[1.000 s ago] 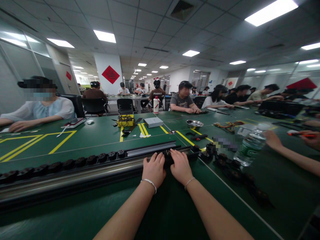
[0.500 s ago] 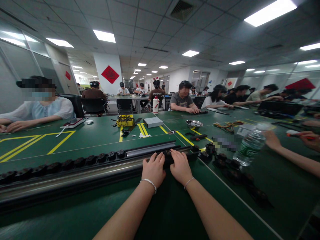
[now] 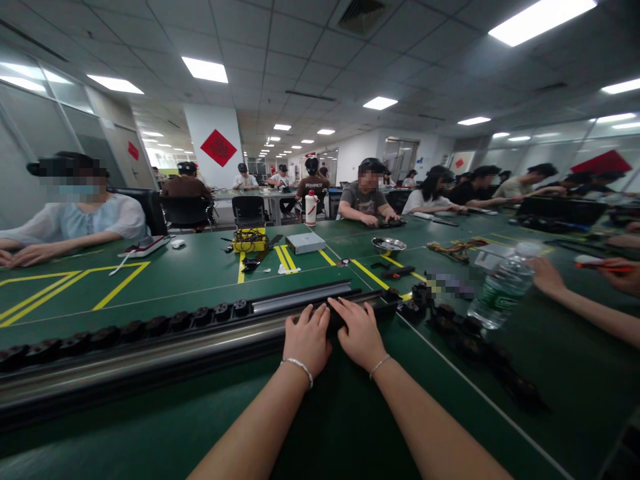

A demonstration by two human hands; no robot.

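Note:
A long black rail (image 3: 165, 357) with a shiny metal strip along it runs from the left edge of the view to the middle of the green table. My left hand (image 3: 306, 337) is closed over the rail near its right end, fingers curled across the top. Just beside it, my right hand (image 3: 359, 333) grips the same end, its index finger reaching left toward the left fingertips. The small spot between the fingertips is mostly hidden. Behind the rail lies a row of black round parts (image 3: 180, 320) and a second channel with a grey strip (image 3: 300, 297).
A water bottle (image 3: 503, 287) stands at the right, near a co-worker's hand (image 3: 547, 275). More black parts (image 3: 480, 340) lie beside it. Farther back are a metal bowl (image 3: 389, 245), a grey box (image 3: 305, 243) and a yellow block with black cable (image 3: 251, 240).
My right index finger has stretched left toward my left fingertips, and the right hand has shifted slightly. The left hand and the rail stay in place.

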